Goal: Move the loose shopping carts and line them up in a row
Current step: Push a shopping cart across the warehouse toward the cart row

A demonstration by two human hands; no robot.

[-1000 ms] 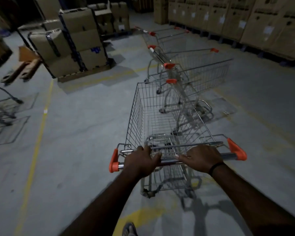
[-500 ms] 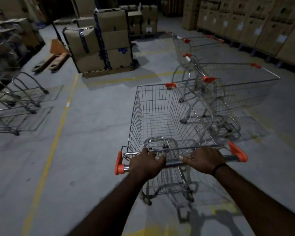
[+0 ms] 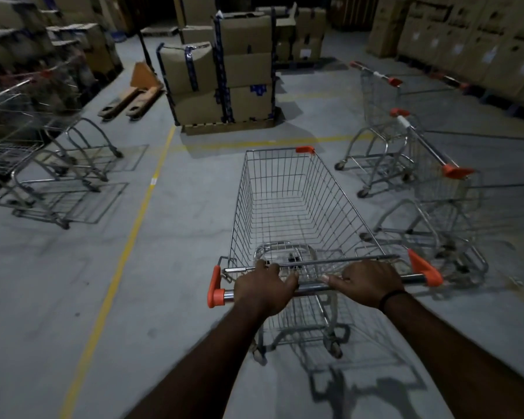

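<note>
Centrally, one wire shopping cart point(image 3: 288, 213) is recorded on the grey concrete floor point(image 3: 170, 267), basket empty, orange caps at the handle ends; its handle bar point(image 3: 312, 288) is gripped by both hands; the left hand point(image 3: 265, 290) is wrapped around the bar left of centre, fingers curled closed over it; the right hand point(image 3: 366, 279) is wrapped around the bar right of centre, fingers likewise closed on it, a dark band point(image 3: 390, 297) worn at the wrist. Two further carts point(image 3: 412, 152) are noted just beside it to the right, one behind the other, orange-capped; a blurred group of carts point(image 3: 43, 146) is noted well apart at far left. A yellow floor line point(image 3: 124, 255) runs between that group and the held cart. Strapped cardboard boxes on a pallet point(image 3: 221, 77) stand ahead, a pallet jack point(image 3: 133, 95) to their left; stacked cartons point(image 3: 466, 40) line the right wall; labels are seen on the cartons, their writing too small and dim to be read.
</note>
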